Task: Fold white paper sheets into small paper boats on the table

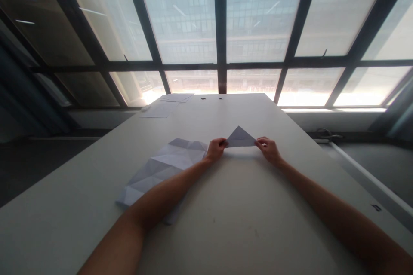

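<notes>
A small sheet of paper folded into a triangle (240, 138) is held up just over the table, its point facing away from me. My left hand (216, 149) pinches its left corner, and my right hand (269, 149) pinches the right corner between thumb and fingers. A larger creased sheet of paper (167, 159), marked with many triangular folds, lies to the left, partly hidden under my left forearm.
The white table (232, 206) stretches away toward tall windows (190, 17). Flat white sheets of paper (158, 109) lie at its far left end. Near the far edge is a dark round hole (203, 98). A small dark mark (376, 208) shows on the right side.
</notes>
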Demonstrator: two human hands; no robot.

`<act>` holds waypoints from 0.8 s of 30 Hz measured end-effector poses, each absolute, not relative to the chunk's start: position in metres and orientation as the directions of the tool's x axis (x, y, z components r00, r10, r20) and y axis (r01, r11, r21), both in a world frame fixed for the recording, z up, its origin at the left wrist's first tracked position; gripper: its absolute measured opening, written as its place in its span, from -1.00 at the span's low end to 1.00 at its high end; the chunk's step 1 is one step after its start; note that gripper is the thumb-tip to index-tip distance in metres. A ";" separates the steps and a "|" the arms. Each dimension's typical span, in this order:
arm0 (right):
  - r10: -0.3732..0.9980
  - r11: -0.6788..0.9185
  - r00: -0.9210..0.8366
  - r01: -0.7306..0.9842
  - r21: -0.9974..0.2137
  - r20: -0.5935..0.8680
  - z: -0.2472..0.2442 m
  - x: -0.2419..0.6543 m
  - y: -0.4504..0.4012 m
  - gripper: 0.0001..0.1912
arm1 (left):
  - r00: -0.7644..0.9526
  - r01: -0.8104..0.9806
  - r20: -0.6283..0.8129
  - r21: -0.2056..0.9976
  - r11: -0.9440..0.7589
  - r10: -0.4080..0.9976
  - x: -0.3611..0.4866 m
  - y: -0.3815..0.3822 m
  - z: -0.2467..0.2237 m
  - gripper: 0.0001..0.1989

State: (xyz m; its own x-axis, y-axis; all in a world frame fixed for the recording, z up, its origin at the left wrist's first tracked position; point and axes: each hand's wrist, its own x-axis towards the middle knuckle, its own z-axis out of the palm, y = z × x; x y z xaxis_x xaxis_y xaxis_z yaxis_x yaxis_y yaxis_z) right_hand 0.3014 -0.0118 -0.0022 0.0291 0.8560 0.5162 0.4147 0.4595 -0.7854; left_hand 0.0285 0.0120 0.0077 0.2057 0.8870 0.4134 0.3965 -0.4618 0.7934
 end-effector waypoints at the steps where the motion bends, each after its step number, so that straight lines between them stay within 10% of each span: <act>1: 0.863 0.452 0.018 0.420 -0.787 0.506 -0.002 0.302 -0.012 -0.62 | 0.210 0.391 0.407 0.798 -0.458 0.889 0.028 0.012 0.007 -0.77; 12: 0.910 0.379 0.065 0.273 -0.884 0.410 -0.006 0.300 -0.008 -0.65 | 0.330 0.414 0.349 0.782 -0.467 0.877 0.030 0.014 0.006 -0.73; 24: 0.922 0.260 0.097 0.561 -0.786 0.374 -0.011 0.301 -0.008 -0.77 | 0.393 0.508 0.484 0.595 -0.623 0.782 0.033 0.007 0.003 -0.76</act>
State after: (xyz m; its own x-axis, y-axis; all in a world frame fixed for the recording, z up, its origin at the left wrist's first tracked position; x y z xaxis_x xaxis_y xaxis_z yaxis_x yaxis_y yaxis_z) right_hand 0.3011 -0.0082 -0.0111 0.0967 0.9222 0.3744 0.5612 0.2601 -0.7857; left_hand 0.0329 0.0073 0.0027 0.3935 0.7818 0.4837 0.5076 -0.6234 0.5947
